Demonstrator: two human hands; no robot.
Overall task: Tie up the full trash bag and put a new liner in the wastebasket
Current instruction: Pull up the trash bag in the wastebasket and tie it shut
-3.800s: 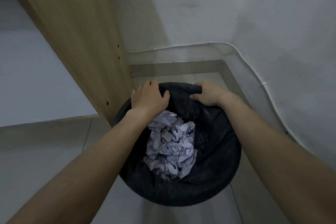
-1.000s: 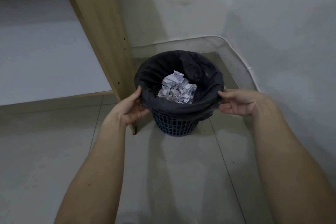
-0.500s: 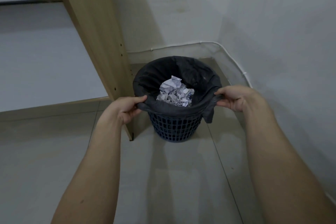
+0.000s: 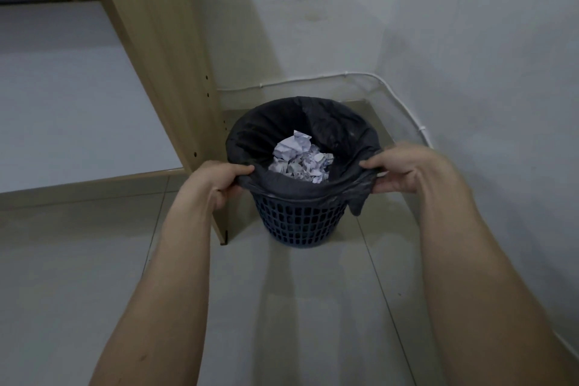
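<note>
A dark blue lattice wastebasket (image 4: 299, 222) stands on the tiled floor in the room's corner. A black trash bag (image 4: 313, 125) lines it, folded over the rim, with crumpled white paper (image 4: 299, 161) inside. My left hand (image 4: 216, 180) grips the bag's edge at the left of the rim. My right hand (image 4: 404, 169) grips the edge at the right, where a loose flap of bag hangs down the basket's side.
A wooden furniture panel (image 4: 166, 72) stands upright right beside the basket's left. White walls close the corner behind and to the right, with a white cable (image 4: 404, 106) running along the skirting. Grey floor tiles (image 4: 282, 307) stretch toward me.
Both hands moved from the rim's far side to its left and right sides and closed on the bag's edge. The right edge has come off the rim and hangs loose.
</note>
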